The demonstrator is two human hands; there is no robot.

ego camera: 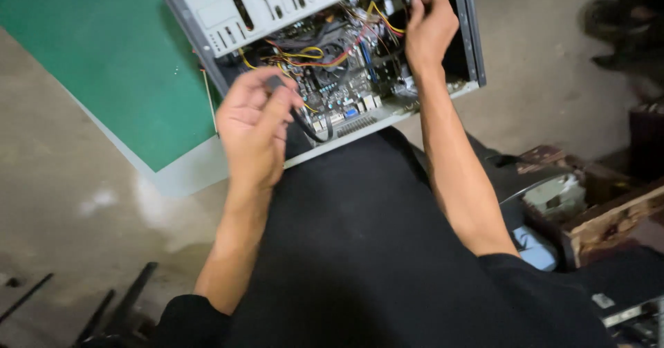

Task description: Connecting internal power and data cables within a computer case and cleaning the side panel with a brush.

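Observation:
An open desktop computer case (207, 64) lies on its side in front of me, its motherboard (346, 85) and coloured wires exposed. My left hand (252, 127) hovers at the case's near edge, thumb and fingers pinching the connector end of a black cable (311, 128) that loops down over the edge. My right hand (429, 26) reaches deep into the case's upper right corner, fingers closed on a dark connector or cable end there. What exactly it grips is partly hidden.
The case rests on a green mat (117, 58) over a pale table. A wooden box (609, 217) with parts sits at the right. Black chair legs (111, 306) show at bottom left. My dark-clothed lap fills the lower middle.

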